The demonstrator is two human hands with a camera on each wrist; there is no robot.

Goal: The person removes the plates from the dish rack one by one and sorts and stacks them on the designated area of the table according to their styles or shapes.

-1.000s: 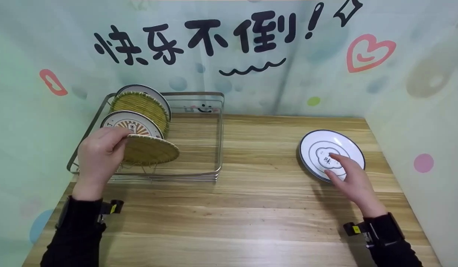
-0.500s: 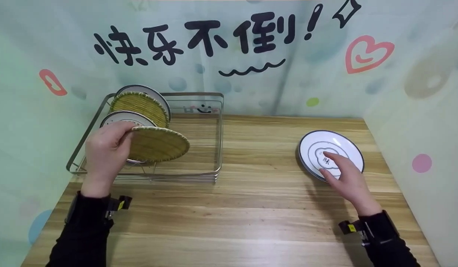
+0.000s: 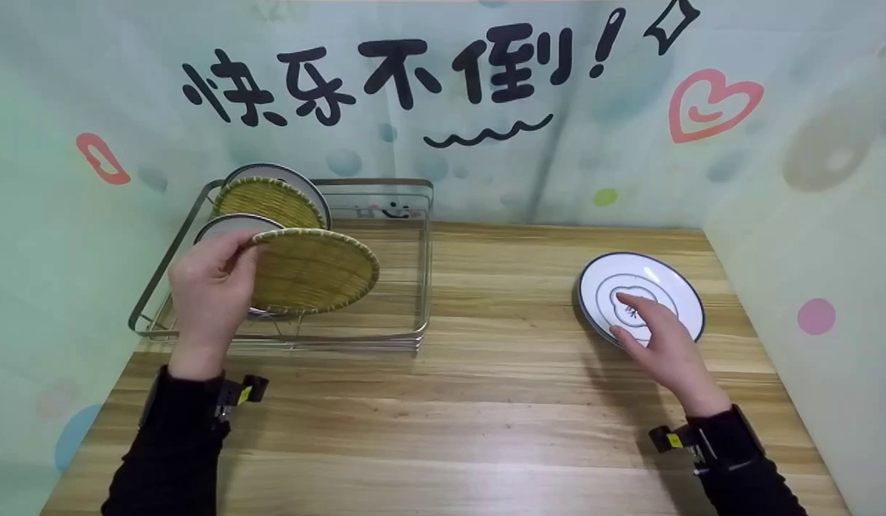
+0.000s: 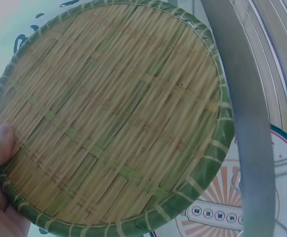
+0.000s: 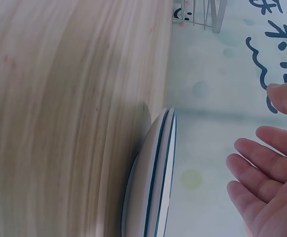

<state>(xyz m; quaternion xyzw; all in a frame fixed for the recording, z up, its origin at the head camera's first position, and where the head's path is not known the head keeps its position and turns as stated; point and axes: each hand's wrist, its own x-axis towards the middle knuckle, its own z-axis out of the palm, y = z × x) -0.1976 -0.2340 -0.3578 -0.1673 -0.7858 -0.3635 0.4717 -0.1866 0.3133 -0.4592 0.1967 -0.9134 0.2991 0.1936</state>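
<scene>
My left hand (image 3: 212,297) pinches the rim of a round woven bamboo tray (image 3: 317,272) between thumb and fingers. The tray is held tilted above the metal wire rack (image 3: 368,335); in the left wrist view its woven face (image 4: 118,118) fills most of the picture. My right hand (image 3: 669,358) hovers over a small stack of white, blue-rimmed plates (image 3: 601,283), its fingers relaxed. From the right wrist view, the fingers (image 5: 264,168) are apart from the stacked plates (image 5: 150,187).
Standing in the rack's left side are a rear white plate (image 3: 310,186), another woven tray (image 3: 264,201) and a nearer white plate (image 3: 231,224), partly hidden by my left hand. The wooden table (image 3: 486,401) meets a printed cloth backdrop (image 3: 486,179) behind and at both sides.
My left hand has moved up and to the right with the bamboo tray, whose face now shows more. The right hand has drifted slightly left above the plates.
</scene>
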